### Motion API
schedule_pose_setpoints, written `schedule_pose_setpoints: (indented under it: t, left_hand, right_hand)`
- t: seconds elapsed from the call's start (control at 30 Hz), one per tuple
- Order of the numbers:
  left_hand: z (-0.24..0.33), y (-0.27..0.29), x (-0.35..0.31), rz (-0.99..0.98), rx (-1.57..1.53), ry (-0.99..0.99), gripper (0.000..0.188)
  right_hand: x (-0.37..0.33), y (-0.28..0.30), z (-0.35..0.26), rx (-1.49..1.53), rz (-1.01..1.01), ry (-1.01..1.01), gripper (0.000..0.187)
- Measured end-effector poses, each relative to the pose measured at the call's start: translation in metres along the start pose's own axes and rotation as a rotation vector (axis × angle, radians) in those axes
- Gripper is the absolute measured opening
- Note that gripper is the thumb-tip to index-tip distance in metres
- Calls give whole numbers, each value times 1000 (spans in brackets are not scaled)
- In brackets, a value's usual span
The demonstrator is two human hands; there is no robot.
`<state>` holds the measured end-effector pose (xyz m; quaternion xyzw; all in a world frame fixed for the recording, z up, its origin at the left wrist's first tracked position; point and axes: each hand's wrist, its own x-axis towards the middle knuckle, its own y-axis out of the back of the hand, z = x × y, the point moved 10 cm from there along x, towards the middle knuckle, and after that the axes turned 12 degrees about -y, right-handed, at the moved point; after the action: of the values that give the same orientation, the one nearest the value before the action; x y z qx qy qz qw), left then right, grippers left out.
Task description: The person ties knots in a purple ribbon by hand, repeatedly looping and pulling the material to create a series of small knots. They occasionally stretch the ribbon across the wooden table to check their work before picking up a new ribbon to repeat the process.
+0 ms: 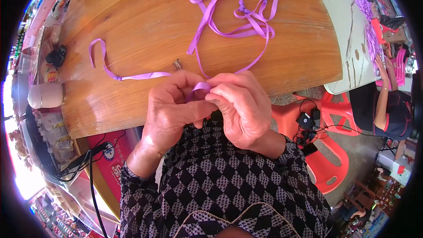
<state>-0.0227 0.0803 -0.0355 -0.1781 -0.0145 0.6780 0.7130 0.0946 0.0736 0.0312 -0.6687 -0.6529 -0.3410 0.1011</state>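
A purple ribbon runs across the wooden table and into my hands, close to its near edge. Between my fingertips it bends into a small loop. My left hand is closed on the ribbon, with one tail trailing left past a small knot to a curled end. My right hand pinches the loop from the other side, thumb and forefinger pressed together. From the hands another stretch leads away to a loose, tangled heap of the same ribbon, which has several knots. The exact pinch points are partly hidden by my fingers.
The wooden table fills the area ahead. At right stands a white marble-look table with shiny purple strands, where another person sits. Orange plastic stools carry black cables and devices. A pinkish jar stands at left.
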Motion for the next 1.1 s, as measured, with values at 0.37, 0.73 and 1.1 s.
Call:
schedule_pose_setpoints:
  t: [0.37, 0.73, 1.1]
  left_hand:
    - [8, -7, -1, -167, 205, -65, 15]
    - [33, -6, -9, -46, 505, -434, 16]
    - [65, -23, -30, 9, 829, -920, 12]
  right_hand:
    - [5, 3, -11, -28, -67, 56, 16]
    - [-1, -3, 16, 222, -111, -271, 12]
    - [-29, -44, 57, 1076, -304, -1028, 17]
